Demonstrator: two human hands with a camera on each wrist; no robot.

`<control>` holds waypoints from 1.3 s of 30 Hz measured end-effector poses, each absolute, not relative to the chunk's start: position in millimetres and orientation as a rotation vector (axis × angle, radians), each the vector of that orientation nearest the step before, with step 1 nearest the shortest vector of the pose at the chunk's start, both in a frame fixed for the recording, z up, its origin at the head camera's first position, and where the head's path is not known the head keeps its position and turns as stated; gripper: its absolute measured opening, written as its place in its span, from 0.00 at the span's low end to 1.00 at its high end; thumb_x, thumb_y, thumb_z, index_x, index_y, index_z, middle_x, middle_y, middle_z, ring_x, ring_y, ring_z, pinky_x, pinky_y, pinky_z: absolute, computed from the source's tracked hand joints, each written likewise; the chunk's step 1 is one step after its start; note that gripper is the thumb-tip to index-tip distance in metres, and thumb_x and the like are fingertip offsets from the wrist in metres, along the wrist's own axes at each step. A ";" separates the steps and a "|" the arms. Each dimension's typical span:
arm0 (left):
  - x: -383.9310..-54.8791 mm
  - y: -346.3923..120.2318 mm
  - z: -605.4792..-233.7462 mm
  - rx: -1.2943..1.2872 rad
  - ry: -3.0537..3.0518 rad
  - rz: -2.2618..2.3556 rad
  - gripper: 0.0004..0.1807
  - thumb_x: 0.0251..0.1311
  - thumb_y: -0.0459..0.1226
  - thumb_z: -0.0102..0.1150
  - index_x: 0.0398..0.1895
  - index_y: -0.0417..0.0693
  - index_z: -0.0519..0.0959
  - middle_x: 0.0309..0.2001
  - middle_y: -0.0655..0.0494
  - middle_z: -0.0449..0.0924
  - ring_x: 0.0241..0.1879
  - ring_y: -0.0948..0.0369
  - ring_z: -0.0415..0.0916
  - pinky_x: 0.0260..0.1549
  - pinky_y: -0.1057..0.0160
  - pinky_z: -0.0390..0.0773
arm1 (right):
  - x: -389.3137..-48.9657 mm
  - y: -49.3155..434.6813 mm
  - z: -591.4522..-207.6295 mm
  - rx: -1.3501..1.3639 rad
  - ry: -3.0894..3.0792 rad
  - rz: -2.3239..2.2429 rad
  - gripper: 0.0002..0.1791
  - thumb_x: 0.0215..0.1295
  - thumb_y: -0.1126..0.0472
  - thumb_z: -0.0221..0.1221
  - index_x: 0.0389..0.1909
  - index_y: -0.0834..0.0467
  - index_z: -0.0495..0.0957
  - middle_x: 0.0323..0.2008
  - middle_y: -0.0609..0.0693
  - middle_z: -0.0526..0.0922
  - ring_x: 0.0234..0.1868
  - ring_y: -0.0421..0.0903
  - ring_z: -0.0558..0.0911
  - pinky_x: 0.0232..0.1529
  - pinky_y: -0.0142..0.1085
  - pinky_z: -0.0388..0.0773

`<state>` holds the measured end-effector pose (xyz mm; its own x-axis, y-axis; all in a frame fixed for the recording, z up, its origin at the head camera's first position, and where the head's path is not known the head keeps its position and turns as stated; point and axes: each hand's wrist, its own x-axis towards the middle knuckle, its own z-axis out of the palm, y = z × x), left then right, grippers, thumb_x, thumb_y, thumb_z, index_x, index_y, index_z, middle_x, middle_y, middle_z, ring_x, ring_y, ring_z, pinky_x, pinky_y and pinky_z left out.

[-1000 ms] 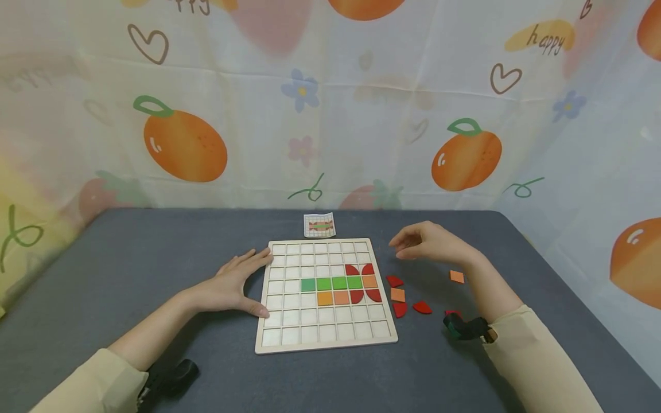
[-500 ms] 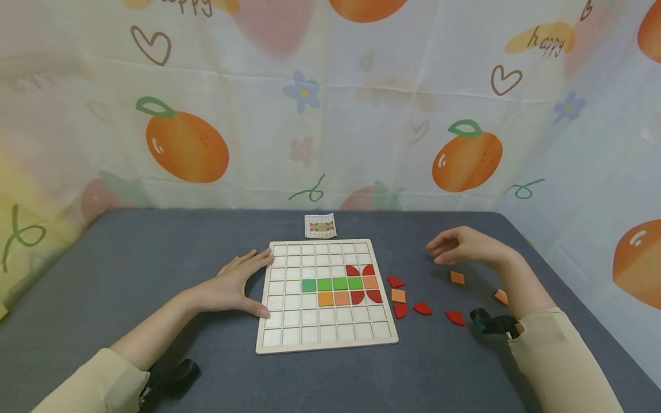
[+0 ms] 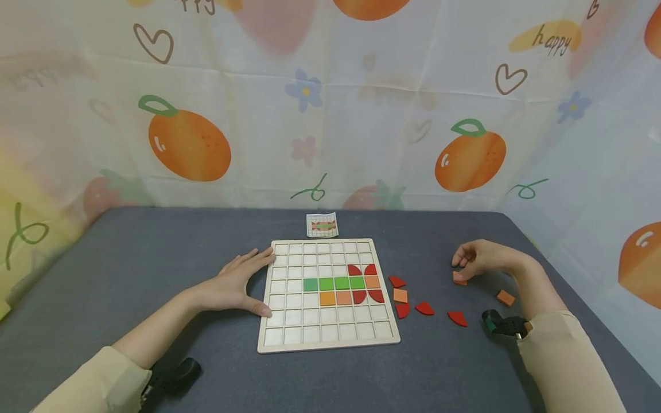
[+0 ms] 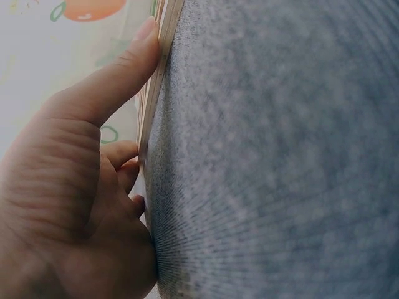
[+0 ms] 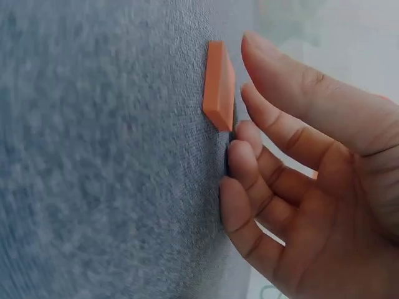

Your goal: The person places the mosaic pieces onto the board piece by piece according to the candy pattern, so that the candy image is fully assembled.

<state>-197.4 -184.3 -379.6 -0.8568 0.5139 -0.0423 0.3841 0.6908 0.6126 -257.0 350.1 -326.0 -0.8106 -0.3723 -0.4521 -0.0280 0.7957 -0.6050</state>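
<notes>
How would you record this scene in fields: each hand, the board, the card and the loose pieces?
Left hand: thumb against left edge of board
Right hand: near orange tile, not pinching it
On board: four green tiles, four red pieces, three orange-toned tiles
Card: behind the board
Loose pieces: four red, three orange, right of board

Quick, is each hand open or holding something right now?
Left hand: open, touching the board at its edge.
Right hand: open, at an orange tile, not gripping it.

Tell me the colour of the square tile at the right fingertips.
Orange; the square tile shows best in the right wrist view.
</notes>
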 end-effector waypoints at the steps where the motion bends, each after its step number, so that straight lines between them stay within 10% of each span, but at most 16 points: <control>1: -197.3 -184.2 -379.6 0.724 2.691 0.904 0.64 0.40 0.58 0.76 0.78 0.43 0.53 0.81 0.45 0.43 0.78 0.35 0.36 0.71 0.28 0.36 | -257.0 351.4 -326.1 -0.289 2.407 -0.807 0.23 0.58 0.57 0.70 0.47 0.66 0.74 0.37 0.50 0.76 0.38 0.42 0.75 0.43 0.35 0.74; 27: -197.0 -184.7 -377.8 0.714 2.690 0.903 0.64 0.40 0.58 0.77 0.78 0.42 0.53 0.81 0.44 0.44 0.79 0.36 0.36 0.71 0.28 0.36 | -257.9 347.5 -326.1 -0.302 2.582 -0.805 0.12 0.63 0.64 0.62 0.44 0.65 0.77 0.32 0.52 0.79 0.31 0.43 0.73 0.34 0.36 0.73; 39: -195.2 -183.6 -376.8 0.724 2.691 0.896 0.64 0.41 0.58 0.77 0.78 0.42 0.53 0.80 0.43 0.44 0.78 0.34 0.37 0.70 0.27 0.37 | -262.6 326.4 -328.9 -0.350 2.584 -0.988 0.16 0.69 0.67 0.56 0.56 0.67 0.76 0.48 0.62 0.81 0.42 0.41 0.82 0.47 0.38 0.85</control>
